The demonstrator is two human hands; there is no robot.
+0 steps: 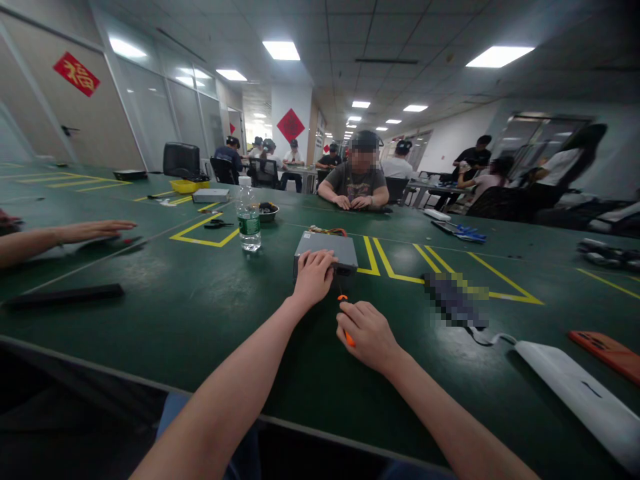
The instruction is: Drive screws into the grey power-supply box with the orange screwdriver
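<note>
A grey computer power supply (334, 247) lies on the green table, with a bundle of coloured wires (327, 231) at its far side. My left hand (314, 277) lies over its near left part, fingers on the top and gripping the casing. My right hand (369, 333) is wrapped round an orange-handled screwdriver (350, 339). The thin shaft points away from me to the near face of the power supply, beside its socket. Whether the tip touches a screw is too small to tell.
A water bottle (249, 220) stands left of the power supply, near a metal bowl (269, 212) of small parts. A white power bank (575, 380) and an orange phone (607, 353) lie at right. A co-worker's arm (65, 235) reaches in from the left; another person (356, 177) sits opposite.
</note>
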